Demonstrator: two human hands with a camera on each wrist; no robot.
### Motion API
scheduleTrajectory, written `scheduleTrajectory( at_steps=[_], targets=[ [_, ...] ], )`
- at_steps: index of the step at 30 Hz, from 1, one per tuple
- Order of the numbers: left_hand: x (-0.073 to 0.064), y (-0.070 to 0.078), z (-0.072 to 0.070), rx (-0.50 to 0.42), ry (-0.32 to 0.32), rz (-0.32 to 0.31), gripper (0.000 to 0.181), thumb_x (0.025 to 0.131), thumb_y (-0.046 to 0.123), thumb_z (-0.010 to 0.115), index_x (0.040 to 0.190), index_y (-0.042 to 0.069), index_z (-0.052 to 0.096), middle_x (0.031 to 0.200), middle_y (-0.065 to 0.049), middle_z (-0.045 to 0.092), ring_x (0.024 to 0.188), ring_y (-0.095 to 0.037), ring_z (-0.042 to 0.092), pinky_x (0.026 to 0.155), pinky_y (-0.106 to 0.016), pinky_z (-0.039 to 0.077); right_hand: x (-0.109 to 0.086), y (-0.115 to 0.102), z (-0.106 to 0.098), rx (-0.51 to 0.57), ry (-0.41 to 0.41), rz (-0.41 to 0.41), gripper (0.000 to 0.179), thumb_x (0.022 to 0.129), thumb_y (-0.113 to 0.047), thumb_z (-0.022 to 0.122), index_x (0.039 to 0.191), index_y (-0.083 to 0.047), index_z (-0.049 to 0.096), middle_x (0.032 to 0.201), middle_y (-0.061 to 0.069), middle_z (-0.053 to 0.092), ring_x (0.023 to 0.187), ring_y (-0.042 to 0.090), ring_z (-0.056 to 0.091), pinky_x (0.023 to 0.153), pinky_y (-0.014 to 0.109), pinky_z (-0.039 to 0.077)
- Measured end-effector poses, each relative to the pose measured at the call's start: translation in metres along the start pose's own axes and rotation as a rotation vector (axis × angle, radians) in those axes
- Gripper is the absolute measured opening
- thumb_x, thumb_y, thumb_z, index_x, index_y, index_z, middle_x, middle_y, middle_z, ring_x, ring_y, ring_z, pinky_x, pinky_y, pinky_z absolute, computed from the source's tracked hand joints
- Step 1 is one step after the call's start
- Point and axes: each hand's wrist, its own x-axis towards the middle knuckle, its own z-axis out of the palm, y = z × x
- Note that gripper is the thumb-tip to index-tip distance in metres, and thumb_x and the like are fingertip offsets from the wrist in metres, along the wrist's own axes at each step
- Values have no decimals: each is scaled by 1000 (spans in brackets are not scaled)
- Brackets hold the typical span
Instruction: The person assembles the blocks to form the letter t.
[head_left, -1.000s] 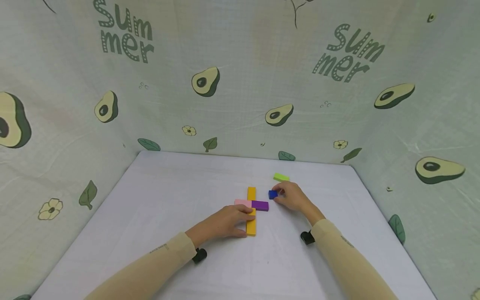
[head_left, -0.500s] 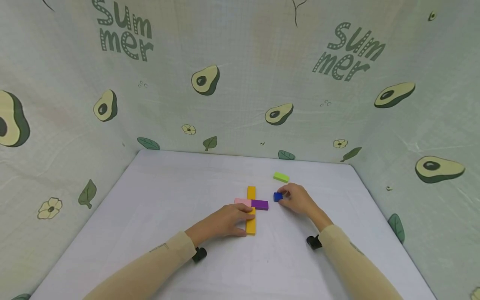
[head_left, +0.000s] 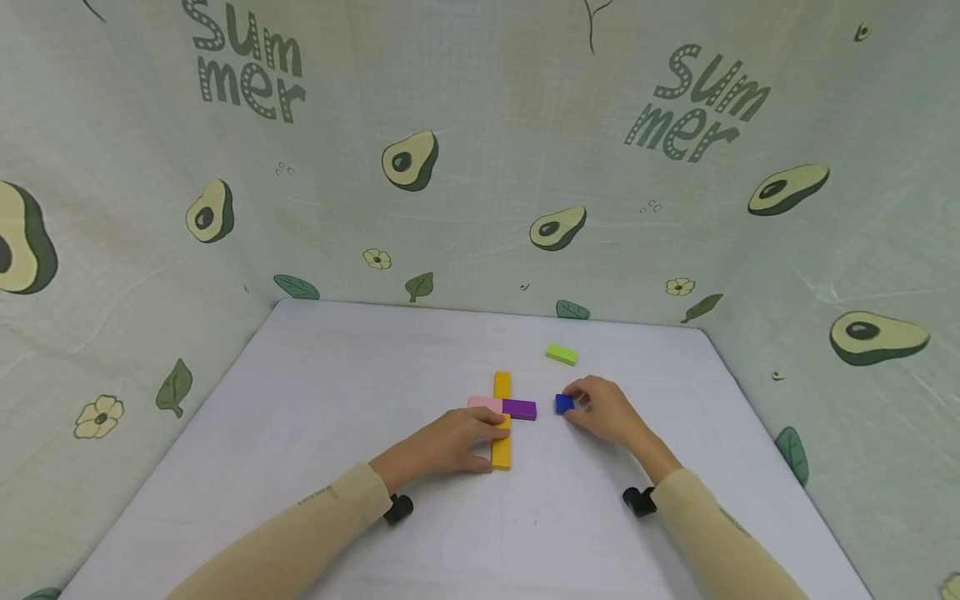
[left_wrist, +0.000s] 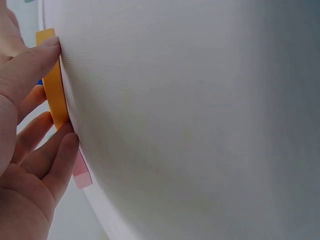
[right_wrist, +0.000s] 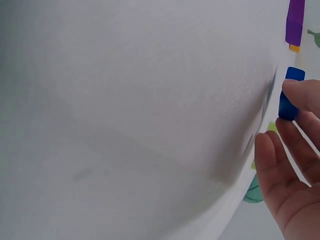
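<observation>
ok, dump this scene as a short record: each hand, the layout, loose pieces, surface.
left hand: fingers touching near yellow block
right hand: holding blue block between thumb and fingers
layout: cross shape; far yellow block, near yellow block, pink block on the left, purple block on the right
blue block position: right of purple block, gap between
loose pieces: lime green block, farther back, untouched
surface: white cloth

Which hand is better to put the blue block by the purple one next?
Probably the right hand: it pinches the blue block, close to the purple block. The left hand holds the nearer yellow block.
</observation>
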Motion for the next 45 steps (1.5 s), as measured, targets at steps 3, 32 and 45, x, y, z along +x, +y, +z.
scheduleTrajectory(
  at_steps=[3, 32, 45],
  targets=[
    [0, 0, 0, 2, 2, 4, 61, 95, 35, 83, 150, 17, 62, 158, 3, 55, 146, -16, 51, 119, -32, 44, -6, -2, 1, 2, 3, -11, 32, 91, -11, 84, 121, -5, 75, 111, 7, 73, 101, 24, 66, 90, 45, 60],
    [2, 0, 3, -6, -13, -26, 62, 94, 38, 83, 150, 20, 62, 159, 6, 54, 146, -15, 51, 119, -32, 44, -61, -41, 22, 0, -13, -29, 28, 85, -11, 89, 109, -12, 76, 93, -6, 67, 87, 15, 61, 76, 28, 54],
    [2, 0, 3, 10, -2, -22, 63, 94, 39, 83, 150, 20, 62, 158, 6, 55, 145, -15, 51, 119, -33, 45, -69, -55, 30, -31, -25, 9, 26, 84, -13, 90, 106, -15, 76, 88, -6, 63, 83, 12, 57, 73, 25, 52]
  ],
)
